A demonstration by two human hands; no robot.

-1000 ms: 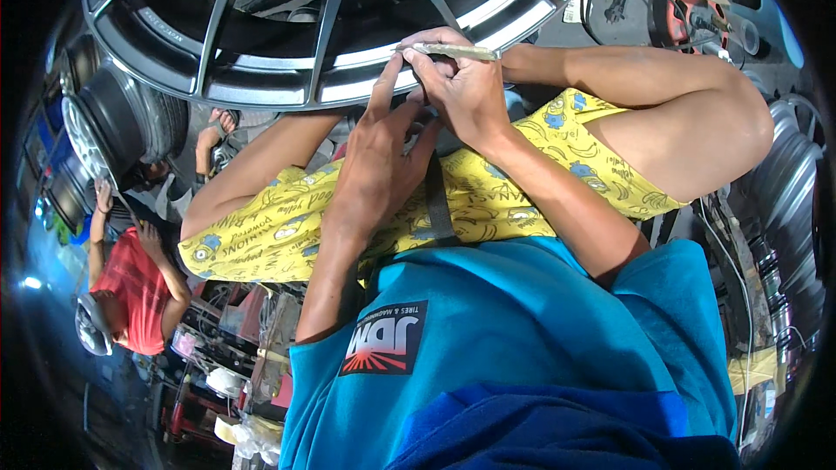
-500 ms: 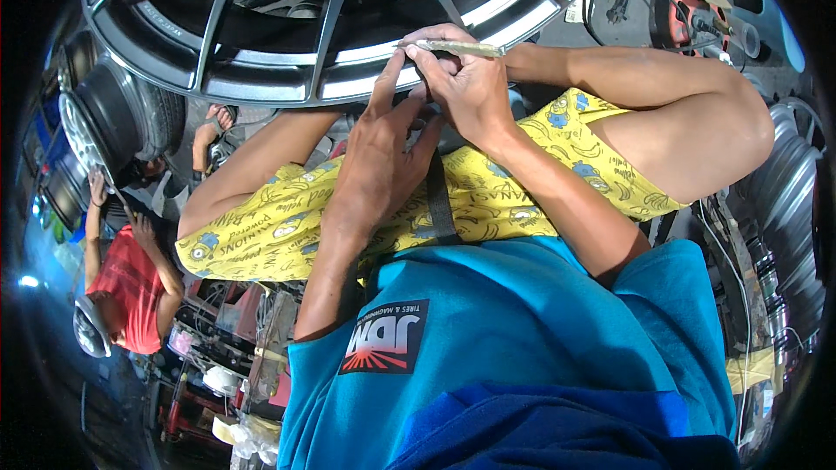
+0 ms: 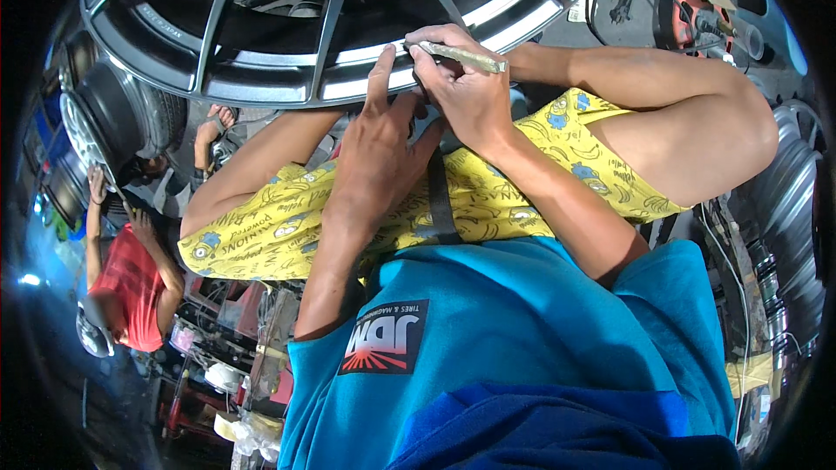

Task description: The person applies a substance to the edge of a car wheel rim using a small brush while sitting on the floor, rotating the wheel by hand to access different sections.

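Note:
A dark grey multi-spoke wheel rim [image 3: 326, 30] stands in front of me, its lower edge just above my lap. My right hand [image 3: 470, 109] is closed in a pen-like grip around a slim, pale, stick-like tool [image 3: 475, 58]. The tool's front end is at the wheel's bright outer lip, mostly covered by my fingers, so I cannot tell its kind. My left hand [image 3: 376, 152] lies beside it, index finger stretched onto the lip and thumb apart. Its other fingers are partly hidden below the edge.
At the left a co-worker in a red shirt [image 3: 131, 292] reaches toward another wheel [image 3: 87, 135]. A red power tool [image 3: 688, 13] with cables lies at the upper right. More silver rims [image 3: 788, 183] are stacked at the right, and clutter [image 3: 231, 374] lies at the lower left.
The rear end of the stick-like tool has dipped and swung slightly right. My left index fingertip has shifted a little left along the lip, away from my right fingers.

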